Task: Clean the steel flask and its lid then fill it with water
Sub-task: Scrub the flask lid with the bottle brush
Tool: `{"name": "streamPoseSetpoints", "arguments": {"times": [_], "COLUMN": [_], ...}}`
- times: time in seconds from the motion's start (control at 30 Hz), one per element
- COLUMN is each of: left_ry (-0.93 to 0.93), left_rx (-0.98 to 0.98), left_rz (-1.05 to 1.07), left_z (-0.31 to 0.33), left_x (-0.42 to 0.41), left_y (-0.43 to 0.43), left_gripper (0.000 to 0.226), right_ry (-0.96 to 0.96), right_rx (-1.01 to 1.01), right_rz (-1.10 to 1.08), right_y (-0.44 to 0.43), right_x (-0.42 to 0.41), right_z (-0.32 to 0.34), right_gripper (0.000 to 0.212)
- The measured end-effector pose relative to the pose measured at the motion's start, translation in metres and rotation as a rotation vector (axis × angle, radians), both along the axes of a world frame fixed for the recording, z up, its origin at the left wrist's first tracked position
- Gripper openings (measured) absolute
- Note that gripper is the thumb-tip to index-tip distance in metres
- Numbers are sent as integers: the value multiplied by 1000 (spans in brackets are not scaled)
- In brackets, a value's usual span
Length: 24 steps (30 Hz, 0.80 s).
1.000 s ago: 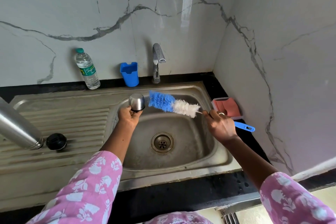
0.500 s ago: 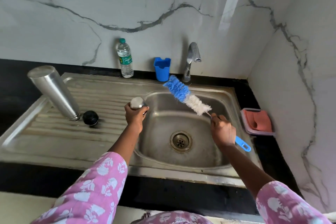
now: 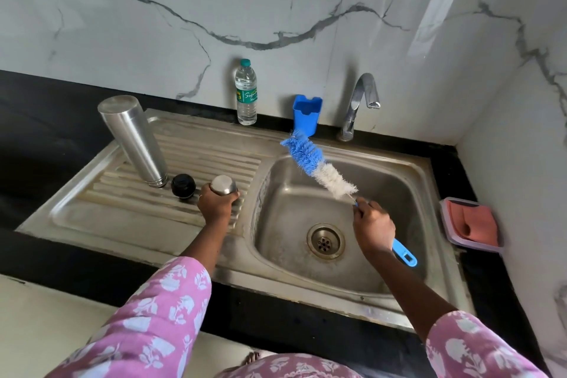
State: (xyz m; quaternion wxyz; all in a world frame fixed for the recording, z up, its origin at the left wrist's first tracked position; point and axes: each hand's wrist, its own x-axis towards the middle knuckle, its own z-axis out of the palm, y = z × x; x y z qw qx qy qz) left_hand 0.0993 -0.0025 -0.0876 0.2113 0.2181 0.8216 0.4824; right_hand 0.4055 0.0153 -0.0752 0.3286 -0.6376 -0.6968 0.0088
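The steel flask (image 3: 132,138) stands upside down on the ribbed drainboard (image 3: 202,163), mouth down. A black stopper (image 3: 183,186) sits just right of it. My left hand (image 3: 216,205) grips the steel lid cup (image 3: 224,185) at the drainboard, right of the stopper. My right hand (image 3: 372,228) holds the blue handle of a bottle brush (image 3: 317,167) over the sink basin (image 3: 377,190); its blue and white bristles point up-left toward the back rim.
A plastic water bottle (image 3: 246,93) and a blue holder (image 3: 306,115) stand at the back wall beside the tap (image 3: 360,101). A tray with a pink sponge (image 3: 472,225) lies on the black counter at right. The drain (image 3: 325,241) is in the basin's middle.
My left hand has carried the lid cup leftward from over the basin down to the drainboard beside the stopper. The brush has tilted more upright. The camera has swung left.
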Motion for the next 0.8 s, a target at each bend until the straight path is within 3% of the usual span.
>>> {"name": "streamPoseSetpoints", "arguments": {"times": [0.33, 0.57, 0.67, 0.8], "left_ry": [6, 57, 101, 68], "left_rx": [-32, 166, 189, 44], "left_rz": [73, 388, 422, 294], "left_z": [-12, 3, 5, 5], "left_x": [-4, 0, -18, -51], "left_y": [-2, -15, -18, -13], "left_gripper": [70, 45, 52, 75], "right_ry": [19, 50, 65, 101], "right_rx": [-19, -31, -96, -192], "right_rz": [-17, -12, -26, -53], "right_y": [-1, -1, -1, 0], "right_x": [0, -9, -12, -9], "right_z": [-1, 2, 3, 5], "right_gripper": [8, 10, 13, 17]}}
